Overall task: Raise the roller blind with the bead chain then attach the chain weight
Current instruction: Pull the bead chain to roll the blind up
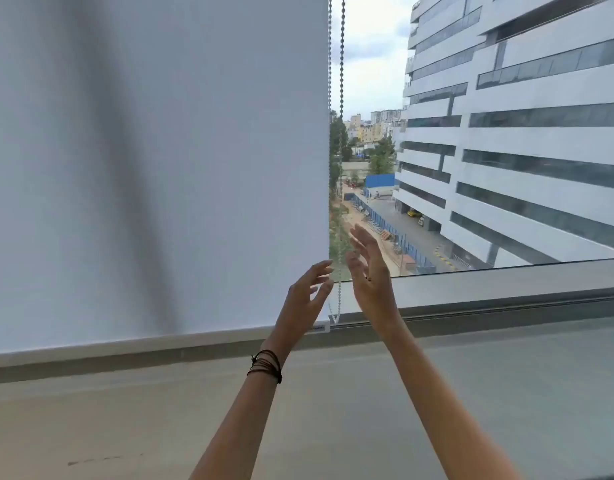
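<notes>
Roller blind (pixel 194 168): down. Its bottom bar (pixel 160 341) lies level, just above the far edge of the sill (pixel 333 427). The fabric covers the left part of the window; its top and left side are cut off by the picture's edge. A dark soft band runs down the fabric, and I cannot tell what it is.

Bead chain (pixel 342 64): two strands, long axis vertical, hanging just beside the blind's right edge. The loop's low end points down at the window frame (pixel 506 299), near the bar's right end. Its top is out of view. The middle stretch blurs against the street outside, so the beads there are hard to make out. Chain weight: cannot tell.

Left hand (pixel 307 299): raised left of the chain, fingers spread and loosely bent, gripping nothing. A cord bracelet (pixel 265 367) is on the wrist.

Right hand (pixel 369 275): raised right of the chain, fingers straight, empty. The chain hangs between the two hands; contact with either cannot be judged.

A striped building (pixel 523 133) shows through the glass on the right.
</notes>
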`<state>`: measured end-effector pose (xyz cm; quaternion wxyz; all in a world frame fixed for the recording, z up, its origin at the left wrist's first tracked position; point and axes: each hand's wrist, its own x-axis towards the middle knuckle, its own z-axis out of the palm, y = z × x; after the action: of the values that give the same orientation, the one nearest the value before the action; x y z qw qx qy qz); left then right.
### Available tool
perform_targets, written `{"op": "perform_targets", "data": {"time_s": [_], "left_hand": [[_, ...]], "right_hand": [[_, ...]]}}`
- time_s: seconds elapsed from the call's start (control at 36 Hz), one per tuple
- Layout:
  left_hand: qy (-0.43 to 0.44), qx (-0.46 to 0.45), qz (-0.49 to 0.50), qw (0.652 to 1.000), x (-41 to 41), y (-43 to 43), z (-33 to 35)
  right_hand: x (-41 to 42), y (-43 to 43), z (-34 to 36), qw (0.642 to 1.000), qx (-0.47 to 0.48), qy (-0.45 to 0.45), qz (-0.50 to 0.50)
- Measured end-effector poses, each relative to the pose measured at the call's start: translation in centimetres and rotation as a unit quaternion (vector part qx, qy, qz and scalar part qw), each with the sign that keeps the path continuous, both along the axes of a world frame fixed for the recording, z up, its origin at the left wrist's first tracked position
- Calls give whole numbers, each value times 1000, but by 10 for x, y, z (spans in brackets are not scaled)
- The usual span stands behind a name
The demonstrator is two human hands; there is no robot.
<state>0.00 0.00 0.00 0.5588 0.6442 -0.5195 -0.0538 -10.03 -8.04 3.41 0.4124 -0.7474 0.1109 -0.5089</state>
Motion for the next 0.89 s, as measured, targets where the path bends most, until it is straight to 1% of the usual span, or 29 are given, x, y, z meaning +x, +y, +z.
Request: {"op": "perform_targets", "data": {"time_s": [0.17,0.31,0.47,0.67,0.78,0.89], "left_hand": [[2,-27,19,999,9,-16,18],[-10,-57,1,998,17,-21,33],[-4,-82,-44,996,18,-15,50],[3,-106,-70,992,14,-12,57],[11,-112,-80,990,13,-11,58],[32,-117,-89,989,13,-13,57]], "right_hand": [[20,-4,32,999,26,-21,12],[32,-5,53,995,51,-64,57],[38,-3,70,991,29,-115,63],[38,-5,84,985,11,-170,33],[35,-8,90,978,6,-197,67],[34,-8,92,977,-13,-190,93]]}}
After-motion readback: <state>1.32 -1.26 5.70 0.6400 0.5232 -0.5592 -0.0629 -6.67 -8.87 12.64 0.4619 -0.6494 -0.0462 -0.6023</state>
